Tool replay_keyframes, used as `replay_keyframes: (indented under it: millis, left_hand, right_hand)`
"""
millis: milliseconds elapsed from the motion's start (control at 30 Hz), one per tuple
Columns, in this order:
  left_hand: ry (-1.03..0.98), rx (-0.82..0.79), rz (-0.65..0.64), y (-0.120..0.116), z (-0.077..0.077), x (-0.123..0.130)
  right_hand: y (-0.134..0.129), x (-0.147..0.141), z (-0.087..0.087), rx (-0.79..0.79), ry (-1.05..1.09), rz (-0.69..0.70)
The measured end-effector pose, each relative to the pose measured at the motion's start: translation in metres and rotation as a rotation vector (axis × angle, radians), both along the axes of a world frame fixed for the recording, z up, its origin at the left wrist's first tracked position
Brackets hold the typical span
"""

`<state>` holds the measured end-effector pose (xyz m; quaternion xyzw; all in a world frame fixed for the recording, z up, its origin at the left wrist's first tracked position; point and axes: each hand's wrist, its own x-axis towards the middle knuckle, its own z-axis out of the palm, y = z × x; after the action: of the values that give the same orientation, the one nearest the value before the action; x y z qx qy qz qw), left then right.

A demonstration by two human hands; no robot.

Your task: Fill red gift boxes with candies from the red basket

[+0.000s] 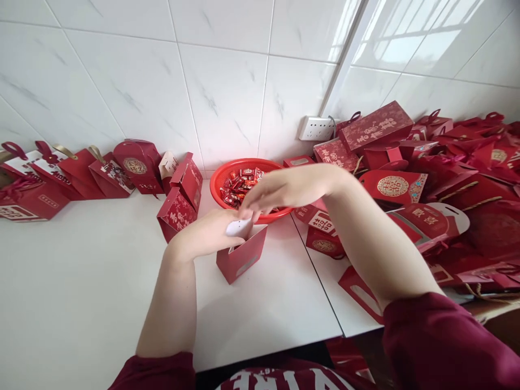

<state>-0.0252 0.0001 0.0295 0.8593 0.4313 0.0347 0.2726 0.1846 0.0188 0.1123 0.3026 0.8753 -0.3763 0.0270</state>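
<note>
Beside the basket (214, 189), our left hand (207, 234) is pinching the box (244, 259), likely steadying it; our right hand (286, 188) is curving loosely above, contents hidden from us.

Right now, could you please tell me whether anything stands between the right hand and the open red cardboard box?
Nothing visible blocks the way: the right hand is at the top of the open red cardboard box. A white cardboard flap rises there, by the left hand.
</note>
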Motion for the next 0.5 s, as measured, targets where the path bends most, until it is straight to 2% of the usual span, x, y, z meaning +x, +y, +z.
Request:
replay_keyframes:
  millis: [67, 100, 167, 200, 267, 367, 433, 500]
  left_hand:
    - [-0.018, -0.006, -0.026, 0.003, -0.002, 0.004]
    - [-0.027, -0.015, -0.04, 0.003, -0.003, 0.006]
    - [-0.037, -0.049, -0.055, 0.003, -0.004, 0.011]
    - [-0.043, -0.062, -0.071, 0.001, -0.003, 0.012]
    - [-0.071, -0.063, -0.133, -0.002, -0.003, 0.013]
    - [-0.123, -0.046, -0.25, -0.007, -0.004, 0.014]
    - [-0.142, -0.041, -0.29, -0.007, -0.008, 0.016]
    - [-0.149, -0.044, -0.296, -0.004, -0.012, 0.019]
  right_hand:
    - [0.014, 0.01, 0.013, 0.109, 0.089, -0.167]
    - [0.026, 0.013, 0.012, 0.179, 0.087, -0.259]
    - [0.055, 0.009, -0.005, 0.295, -0.028, -0.418]
    - [0.07, 0.004, -0.019, 0.277, -0.171, -0.446]
    - [0.092, -0.013, -0.053, 0.117, -0.382, -0.366]
    - [0.107, -0.04, -0.102, -0.002, -0.439, -0.27]
    - [0.108, -0.051, -0.125, -0.013, -0.444, -0.241]
    - [0.11, -0.056, -0.139, 0.006, -0.447, -0.242]
